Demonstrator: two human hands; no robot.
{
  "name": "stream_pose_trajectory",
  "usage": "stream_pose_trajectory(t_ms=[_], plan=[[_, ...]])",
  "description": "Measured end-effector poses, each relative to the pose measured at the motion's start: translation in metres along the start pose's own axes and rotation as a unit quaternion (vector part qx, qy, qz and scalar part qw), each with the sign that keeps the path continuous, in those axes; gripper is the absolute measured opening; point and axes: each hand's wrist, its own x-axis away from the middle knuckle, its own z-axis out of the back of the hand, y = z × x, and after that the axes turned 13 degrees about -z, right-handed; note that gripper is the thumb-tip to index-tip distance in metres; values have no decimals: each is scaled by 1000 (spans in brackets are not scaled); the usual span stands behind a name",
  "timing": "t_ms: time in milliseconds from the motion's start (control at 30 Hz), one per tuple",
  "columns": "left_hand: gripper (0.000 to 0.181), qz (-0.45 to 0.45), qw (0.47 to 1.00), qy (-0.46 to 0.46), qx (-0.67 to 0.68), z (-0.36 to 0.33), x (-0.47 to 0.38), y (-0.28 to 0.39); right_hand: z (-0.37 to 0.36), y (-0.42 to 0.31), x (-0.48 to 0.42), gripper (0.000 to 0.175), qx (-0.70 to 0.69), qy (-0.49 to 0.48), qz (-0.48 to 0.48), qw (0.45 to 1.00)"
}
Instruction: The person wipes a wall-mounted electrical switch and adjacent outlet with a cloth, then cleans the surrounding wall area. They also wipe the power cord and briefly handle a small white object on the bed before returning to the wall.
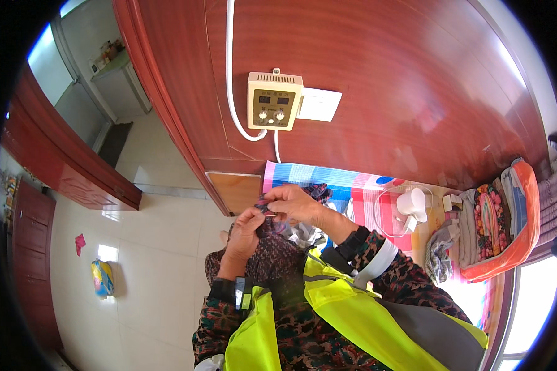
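Both my hands are close together above my lap. My left hand pinches a dark patterned cloth between thumb and fingers. From the other side my right hand grips the same cloth with its fingertips. A thin, light-coloured sliver, perhaps a needle, shows between the two hands; which fingers hold it is hard to tell. Part of the cloth is hidden behind the fingers. Beneath the hands are my dark speckled trousers. A grey-white crumpled cloth and a dark plaid cloth lie beside my right hand.
A checked bedsheet borders the red wood panel, which carries a control box. To the right are a white cup-shaped object with a cable and an orange bundle of folded clothes. A yellow-blue package lies on the tiled floor.
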Motion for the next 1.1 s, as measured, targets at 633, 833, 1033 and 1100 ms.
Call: stream_pose_trajectory(t_ms=[633,833,1033,1100], plan=[[8,42,991,124,31,-32,-7,-24,-5,32,12,8,36,266,232,935],[9,58,991,119,7,-30,-5,-24,3,21,11,3,139,235,257,927],[16,-10,948,85,-306,20,2,-42,49,-59,13,7,128,403,397,815],[17,2,884,62,-464,38,7,-48,54,-81,4,9,80,402,388,825]])
